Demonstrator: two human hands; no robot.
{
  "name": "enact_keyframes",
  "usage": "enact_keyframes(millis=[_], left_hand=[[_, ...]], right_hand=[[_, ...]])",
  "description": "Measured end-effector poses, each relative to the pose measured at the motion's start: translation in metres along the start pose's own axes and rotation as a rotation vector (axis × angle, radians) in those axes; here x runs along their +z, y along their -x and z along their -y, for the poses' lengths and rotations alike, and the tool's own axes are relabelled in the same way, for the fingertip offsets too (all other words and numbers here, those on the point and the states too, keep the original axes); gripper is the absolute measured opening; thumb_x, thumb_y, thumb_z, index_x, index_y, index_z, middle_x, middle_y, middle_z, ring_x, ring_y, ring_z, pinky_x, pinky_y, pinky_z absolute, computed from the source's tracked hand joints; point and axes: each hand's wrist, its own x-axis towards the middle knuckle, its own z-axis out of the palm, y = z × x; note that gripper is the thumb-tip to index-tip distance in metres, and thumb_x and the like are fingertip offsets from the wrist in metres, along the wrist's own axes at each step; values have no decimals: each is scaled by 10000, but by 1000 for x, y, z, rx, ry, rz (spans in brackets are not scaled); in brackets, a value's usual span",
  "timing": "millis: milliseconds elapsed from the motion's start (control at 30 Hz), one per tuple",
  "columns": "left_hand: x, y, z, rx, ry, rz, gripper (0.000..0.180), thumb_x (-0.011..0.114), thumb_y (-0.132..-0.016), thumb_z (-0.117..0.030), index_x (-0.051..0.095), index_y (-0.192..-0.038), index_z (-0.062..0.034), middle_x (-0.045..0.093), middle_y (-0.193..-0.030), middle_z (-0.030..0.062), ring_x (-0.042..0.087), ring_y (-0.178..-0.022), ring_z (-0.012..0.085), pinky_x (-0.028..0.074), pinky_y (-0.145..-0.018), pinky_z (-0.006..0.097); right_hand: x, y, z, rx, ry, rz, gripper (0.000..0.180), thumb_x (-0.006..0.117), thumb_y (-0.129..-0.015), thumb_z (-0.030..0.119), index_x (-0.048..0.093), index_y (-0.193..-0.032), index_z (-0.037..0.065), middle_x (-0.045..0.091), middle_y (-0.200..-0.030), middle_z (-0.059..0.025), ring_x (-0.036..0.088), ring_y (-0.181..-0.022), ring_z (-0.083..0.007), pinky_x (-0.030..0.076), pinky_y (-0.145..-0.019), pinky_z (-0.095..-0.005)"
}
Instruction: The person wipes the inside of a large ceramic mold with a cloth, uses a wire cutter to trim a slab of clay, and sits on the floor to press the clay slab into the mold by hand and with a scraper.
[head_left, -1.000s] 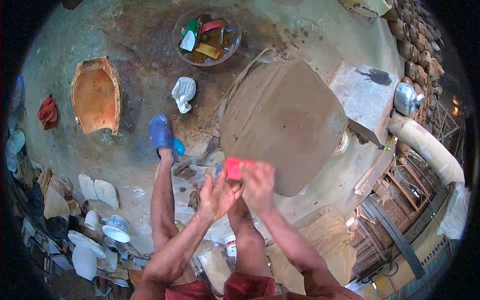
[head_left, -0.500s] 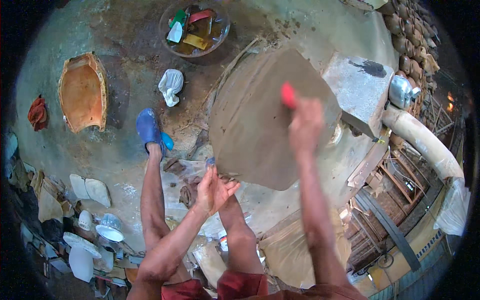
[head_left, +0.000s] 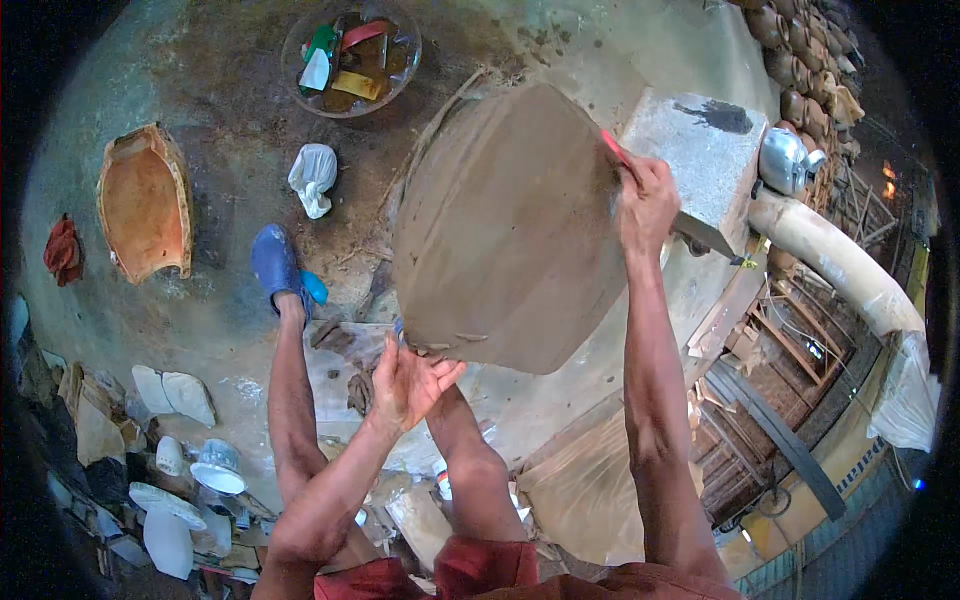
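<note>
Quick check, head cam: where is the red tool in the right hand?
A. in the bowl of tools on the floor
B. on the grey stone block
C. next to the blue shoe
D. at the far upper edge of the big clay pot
D: the right hand holds the red tool against the far upper edge of the big clay pot, while the left hand rests at its near lower edge.

A round basin (head_left: 300, 75) at the top holds coloured scrapers and tools, with a crumpled white bag (head_left: 313, 177) lying below it on the floor. At the left sit a broken orange pot half (head_left: 145, 203) (hollow side up) and a red rag (head_left: 63, 250). A grey stone block (head_left: 700, 150) stands at the right, a metal kettle (head_left: 785, 160) just beside it, and brown pots (head_left: 800, 60) are stacked along the wall beyond.
</note>
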Motion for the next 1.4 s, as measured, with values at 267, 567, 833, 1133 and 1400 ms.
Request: enact_keyframes(millis=[267, 567, 833, 1133, 1400], left_hand=[[-8, 5, 0, 32, -12, -63, 1020, 485, -932, -789, 262, -1606, -56, 412, -1592, 194, 417, -1460, 400, 363, -1200, 529], [-9, 2, 1, 43, -53, -25, 1017, 473, -943, -783, 239, -1611, -53, 398, -1596, 220, 432, -1450, 420, 359, -1202, 552], [-24, 3, 2, 41, 41, 35, 1005, 514, -965, -718, 181, -1619, -32, 328, -1629, 220, 405, -1459, 452, 364, -1203, 550], [-16, 1, -2, 23, -36, -16, 1017, 506, -963, -730, 185, -1620, -23, 315, -1633, 242, 373, -1473, 475, 373, -1192, 573], [-9, 3, -7, 20, -100, -3, 1104, 555, -905, -782, 155, -1630, -52, 285, -1649, 231, 372, -1475, 471, 372, -1194, 569]], right_hand=[[-13, 238, 104, -93, -140, 237, 194, 695, -891, -52, 760, -1043, 51, 652, -936, -117, 633, -960, -294, 529, -829, -396], [-12, 47, -8, 58, 102, 53, 203, 622, -855, -28, 722, -1005, 66, 650, -933, -166, 622, -857, -378, 489, -730, -478], [-21, 259, 86, 21, -132, 258, 377, 691, -769, -79, 770, -1114, 50, 677, -998, -119, 656, -965, -299, 552, -861, -404], [-40, 67, -53, -12, 179, 51, 102, 600, -914, 13, 672, -986, 15, 598, -853, -158, 608, -840, -380, 479, -733, -484], [-26, 240, 20, 25, -47, 134, 258, 684, -861, -47, 758, -1090, 47, 689, -938, -122, 650, -955, -295, 536, -866, -398]])
